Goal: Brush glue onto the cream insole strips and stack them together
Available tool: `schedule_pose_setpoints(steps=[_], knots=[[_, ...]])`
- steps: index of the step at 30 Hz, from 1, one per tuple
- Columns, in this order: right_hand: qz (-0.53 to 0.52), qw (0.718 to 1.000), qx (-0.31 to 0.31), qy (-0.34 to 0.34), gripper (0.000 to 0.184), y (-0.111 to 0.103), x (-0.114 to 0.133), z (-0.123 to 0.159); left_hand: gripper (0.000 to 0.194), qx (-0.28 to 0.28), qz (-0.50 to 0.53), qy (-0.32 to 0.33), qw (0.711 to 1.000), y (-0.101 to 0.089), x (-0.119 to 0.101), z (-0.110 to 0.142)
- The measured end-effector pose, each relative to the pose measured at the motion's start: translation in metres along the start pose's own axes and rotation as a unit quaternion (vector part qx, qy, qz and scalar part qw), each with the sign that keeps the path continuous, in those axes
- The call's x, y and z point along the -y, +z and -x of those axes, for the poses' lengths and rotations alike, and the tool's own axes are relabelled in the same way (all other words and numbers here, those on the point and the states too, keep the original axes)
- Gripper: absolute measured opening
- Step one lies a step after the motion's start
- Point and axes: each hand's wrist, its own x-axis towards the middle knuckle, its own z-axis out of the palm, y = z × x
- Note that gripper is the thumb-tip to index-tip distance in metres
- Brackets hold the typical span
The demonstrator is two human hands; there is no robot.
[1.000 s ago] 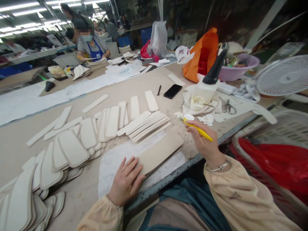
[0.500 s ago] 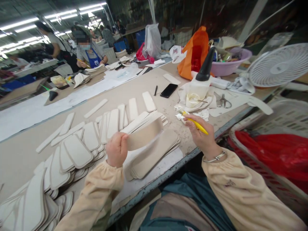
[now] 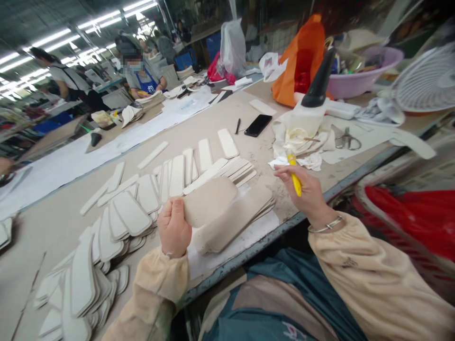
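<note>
Head view: my left grip (image 3: pixel 175 228), thumb uppermost, is closed on one end of a beige panel (image 3: pixel 209 199), which overlaps the panel stack (image 3: pixel 227 227) on the surface (image 3: pixel 222 113). My right grip (image 3: pixel 298 185), palm inward, is closed around a yellow-handled brush (image 3: pixel 295 182), its head directed toward the white container (image 3: pixel 306 119). Supported at one end, the panel could sag and nudge the stack; a loose pinch could let the brush roll.

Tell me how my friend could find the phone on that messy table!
On the big table, find the orange bag. Just nearer to you, between the thin dark stick and the white bottle with a black top, lies the phone. It's the flat, shiny black rectangle, much wider than the stick.
</note>
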Motion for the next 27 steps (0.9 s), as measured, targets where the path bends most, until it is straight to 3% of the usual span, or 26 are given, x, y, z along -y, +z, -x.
schedule_pose_setpoints(steps=[2, 5, 8, 12, 15, 17, 19, 22, 25, 27], knots=[[-0.033, 0.998, 0.052, -0.025, 0.023, 0.005, 0.006, 0.002, 0.031, 0.02, 0.022, -0.007, 1.0, 0.001, -0.005, -0.002], [-0.058, 0.986, 0.129, -0.084, 0.048, 0.015, 0.02, 0.008, 0.031, 0.066, 0.07, -0.049, 0.994, 0.018, -0.014, 0.002], [-0.05, 0.98, 0.149, -0.125, 0.043, 0.029, 0.03, 0.017, 0.032, 0.094, 0.124, -0.099, 0.983, 0.043, -0.023, 0.011], [-0.007, 0.987, 0.059, -0.147, 0.021, 0.037, 0.028, 0.024, 0.03, 0.134, 0.168, -0.124, 0.969, 0.06, -0.027, 0.022], [0.027, 0.992, -0.011, -0.127, 0.024, 0.031, 0.023, 0.021, 0.029, 0.151, 0.125, -0.089, 0.977, 0.049, -0.023, 0.025], [0.044, 0.991, -0.047, -0.115, 0.023, 0.022, 0.021, 0.016, 0.028, 0.198, 0.023, -0.024, 0.98, 0.035, -0.015, 0.026], [0.056, 0.989, -0.086, -0.11, 0.02, 0.011, 0.017, 0.009, 0.036, 0.283, -0.138, 0.062, 0.947, 0.021, -0.005, 0.029], [0.089, 0.984, -0.134, -0.079, 0.018, -0.006, 0.011, 0.0, 0.063, 0.38, -0.375, 0.147, 0.833, 0.008, 0.016, 0.036], [0.117, 0.98, -0.152, -0.046, 0.018, -0.016, 0.006, -0.005, 0.07, 0.41, -0.49, 0.166, 0.751, 0.001, 0.034, 0.045], [0.115, 0.981, -0.151, -0.049, 0.018, -0.018, 0.003, -0.006, 0.067, 0.41, -0.512, 0.174, 0.734, -0.002, 0.041, 0.047]])
